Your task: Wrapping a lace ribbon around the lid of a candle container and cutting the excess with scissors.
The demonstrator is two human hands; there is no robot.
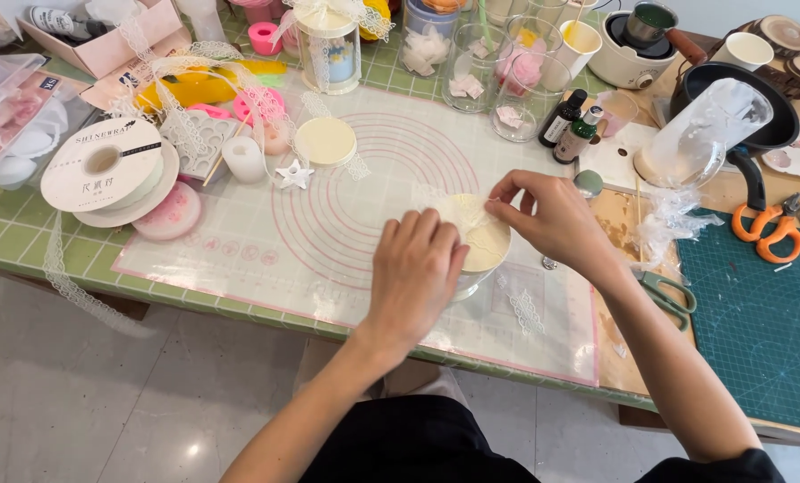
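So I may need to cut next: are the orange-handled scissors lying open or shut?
Open. The orange-handled scissors lie at the edge of the green cutting mat, their two handle loops spread apart; the blades run out of view.

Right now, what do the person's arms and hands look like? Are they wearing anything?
Both arms are bare from the elbow down, with no gloves on the left hand or the right hand. No rings, watch or bracelets show. A dark sleeve edge shows high on the right arm, matching the dark clothing below.
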